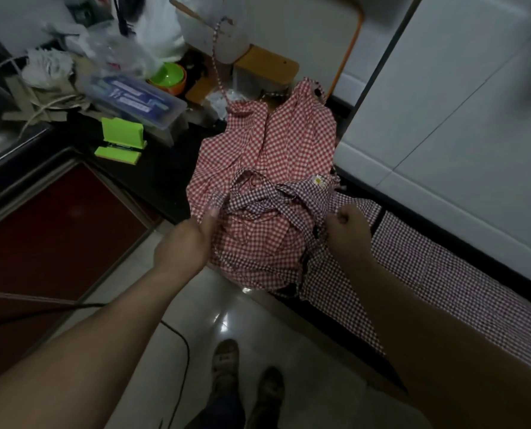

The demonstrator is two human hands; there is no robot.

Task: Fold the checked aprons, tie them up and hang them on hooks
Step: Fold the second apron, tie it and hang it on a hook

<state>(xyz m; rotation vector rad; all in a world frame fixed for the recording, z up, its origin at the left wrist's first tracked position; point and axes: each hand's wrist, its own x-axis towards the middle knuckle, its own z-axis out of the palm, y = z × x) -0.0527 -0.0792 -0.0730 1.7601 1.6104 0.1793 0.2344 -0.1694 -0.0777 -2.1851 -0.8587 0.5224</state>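
Gripping a bunch of purple apron [292,201] in curled fingers, the right hand [347,230] is a tight fist over the counter's front edge. The left hand [193,239], blurred, pinches what looks like a band of the same cloth between thumb and fingers. Between the hands that apron is twisted into a loose knot. The knot lies on the red apron [276,144], which spreads away from both hands across the dark counter [155,171] and droops over its edge just beneath them.

Right of the right hand, the purple cloth runs flat along the counter, close under the white wall [443,103]. Beyond the red apron a thin strap [217,60] rises toward the far clutter. Left of the left hand there is bare counter, then a green holder [120,140], a clear box [137,100] and a green bowl [168,75]. Below the hands lie pale floor [227,317] and a dark cable [182,339].

A daisy patch [319,180] sits on the purple apron just beyond the right hand. Print on the blue packs inside the box is too blurred to read.
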